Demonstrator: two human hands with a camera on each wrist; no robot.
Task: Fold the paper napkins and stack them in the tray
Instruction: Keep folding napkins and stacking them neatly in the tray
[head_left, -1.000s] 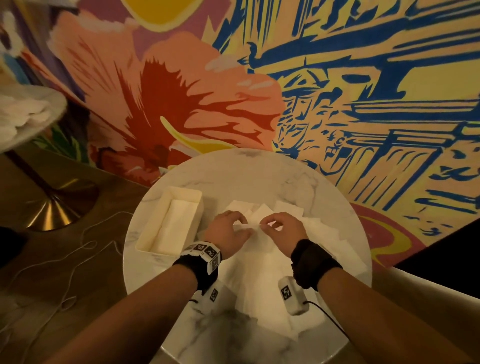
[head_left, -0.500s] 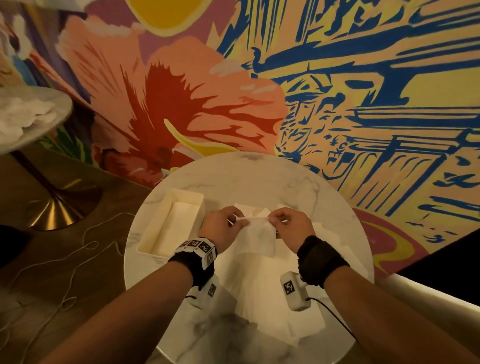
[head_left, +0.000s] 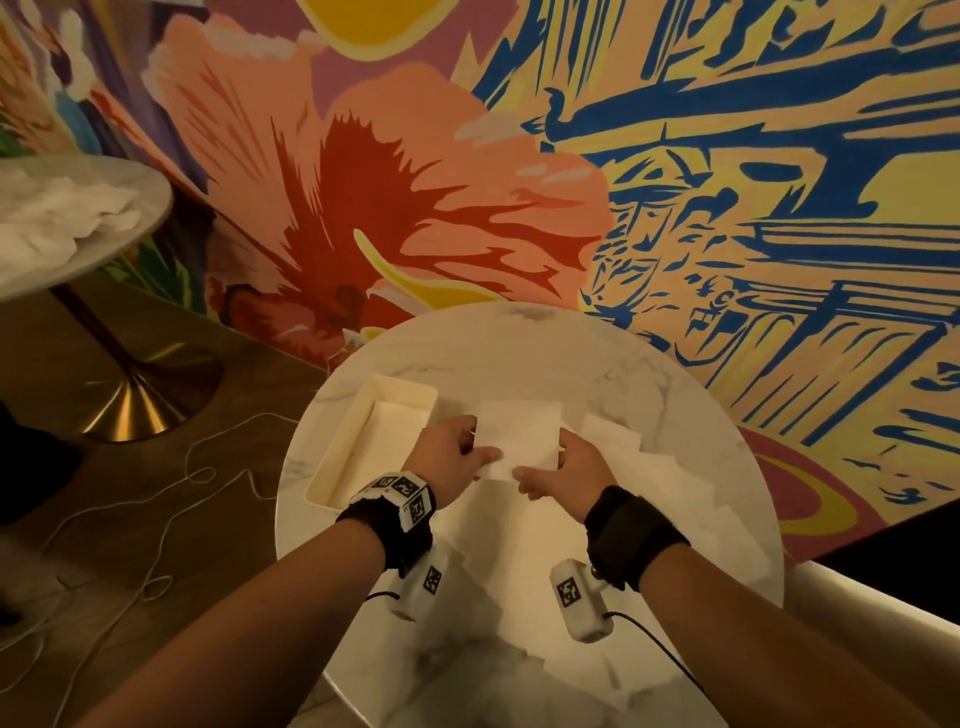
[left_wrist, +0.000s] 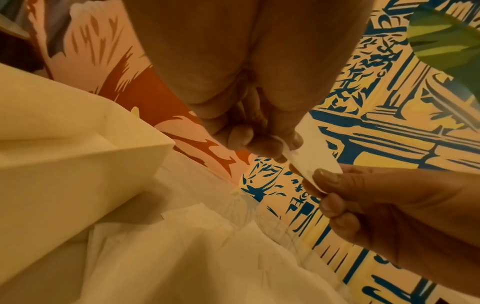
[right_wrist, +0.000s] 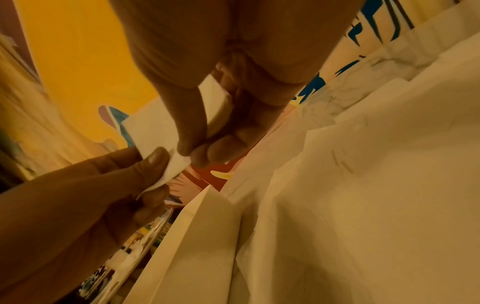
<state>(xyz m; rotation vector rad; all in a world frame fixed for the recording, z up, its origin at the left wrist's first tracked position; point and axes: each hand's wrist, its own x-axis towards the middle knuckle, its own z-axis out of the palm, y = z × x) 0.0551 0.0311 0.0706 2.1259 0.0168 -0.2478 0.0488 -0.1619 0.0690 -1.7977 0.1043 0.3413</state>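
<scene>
One napkin (head_left: 519, 436) held above round marble table (head_left: 545, 353), just right of tray (head_left: 402, 400). Left hand (head_left: 449, 457) pinches its left edge; right hand (head_left: 574, 465) pinches its right edge. One tray, folded napkins inside, count unclear. Loose napkin pile (head_left: 649, 483) right of tray, uncountable. Two wrist cameras.

A right hand (right_wrist: 221, 107) pinched a white paper napkin (right_wrist: 153, 131) between thumb and fingertips (right_wrist: 221, 148), while a left hand (right_wrist: 78, 201) reached in from the lower left and held the same sheet at its lower corner, thumb on top. Beneath them, loose napkins (right_wrist: 363, 205) lay spread over the surface beside a cream tray (right_wrist: 197, 236). A painted mural (right_wrist: 78, 61) filled the background.
</scene>
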